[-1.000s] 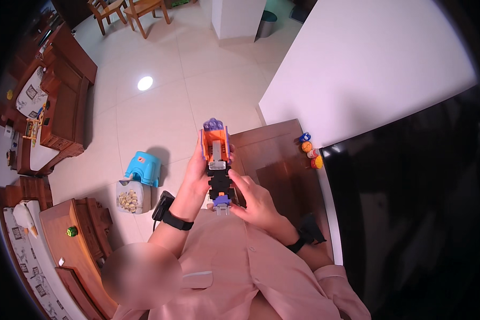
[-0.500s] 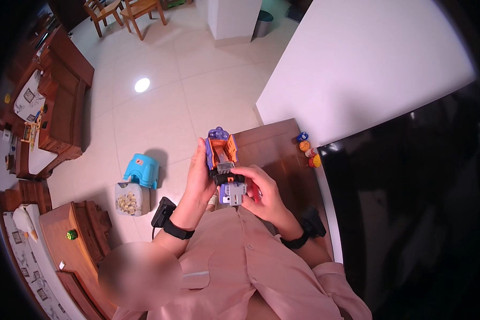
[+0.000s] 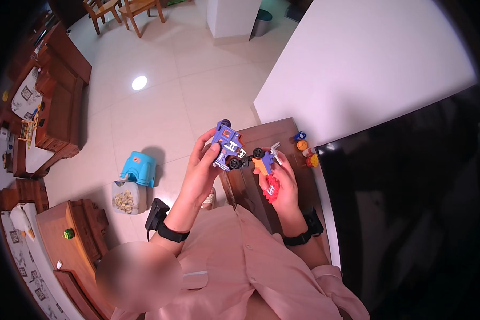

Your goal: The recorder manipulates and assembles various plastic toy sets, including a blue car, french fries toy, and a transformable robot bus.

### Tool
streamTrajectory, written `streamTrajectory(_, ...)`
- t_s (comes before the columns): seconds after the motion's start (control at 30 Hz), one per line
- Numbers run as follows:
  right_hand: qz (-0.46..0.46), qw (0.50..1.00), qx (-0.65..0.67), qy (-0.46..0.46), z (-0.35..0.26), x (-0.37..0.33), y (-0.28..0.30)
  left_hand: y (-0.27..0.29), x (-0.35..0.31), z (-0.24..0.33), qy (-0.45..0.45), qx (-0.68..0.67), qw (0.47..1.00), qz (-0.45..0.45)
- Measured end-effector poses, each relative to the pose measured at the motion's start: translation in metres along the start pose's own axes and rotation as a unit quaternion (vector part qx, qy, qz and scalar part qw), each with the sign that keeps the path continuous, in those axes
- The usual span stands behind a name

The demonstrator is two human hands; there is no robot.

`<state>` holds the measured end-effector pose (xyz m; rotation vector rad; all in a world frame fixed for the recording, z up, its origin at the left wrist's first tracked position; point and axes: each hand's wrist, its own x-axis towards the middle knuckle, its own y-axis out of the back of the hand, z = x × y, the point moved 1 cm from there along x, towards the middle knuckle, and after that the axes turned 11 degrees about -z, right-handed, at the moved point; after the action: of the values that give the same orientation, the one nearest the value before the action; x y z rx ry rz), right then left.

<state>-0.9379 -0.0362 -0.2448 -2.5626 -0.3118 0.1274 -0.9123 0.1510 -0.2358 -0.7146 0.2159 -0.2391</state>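
Note:
A purple and orange toy vehicle (image 3: 227, 147) with black wheels is held up in front of my chest, its side turned toward me. My left hand (image 3: 198, 169) is closed round its larger purple body, thumb on the near side. The smaller purple and orange end, joined by a dark link, sits in the fingers of my right hand (image 3: 286, 188). A red toy piece (image 3: 272, 190) with a jagged edge and white marks lies against the right palm. A thin white part (image 3: 276, 151) sticks out by the right fingertips; what it joins is unclear.
Beneath the hands stands a brown wooden cabinet (image 3: 298, 184). Several small colourful toys (image 3: 303, 145) line its right edge, beside a large black screen (image 3: 400, 202). On the floor at left are a blue plastic stool (image 3: 138, 169) and a box (image 3: 136, 186) of pale pieces.
The toy vehicle has been turned from its open orange inside to its wheeled side. My right hand has moved right and rolled over, bringing the red piece fully into view.

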Motion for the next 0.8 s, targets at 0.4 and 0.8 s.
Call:
streamTrajectory(0.4,-0.038,0.991,-0.093,-0.088,0.009,-0.001,0.003,0.005,0.004,-0.003,-0.059,0.19,0.98,0.008)
streamTrajectory(0.8,-0.066,0.985,-0.057,-0.152,0.007,-0.009,-0.008,0.009,0.018,0.02,-0.024,0.289,0.956,-0.043)
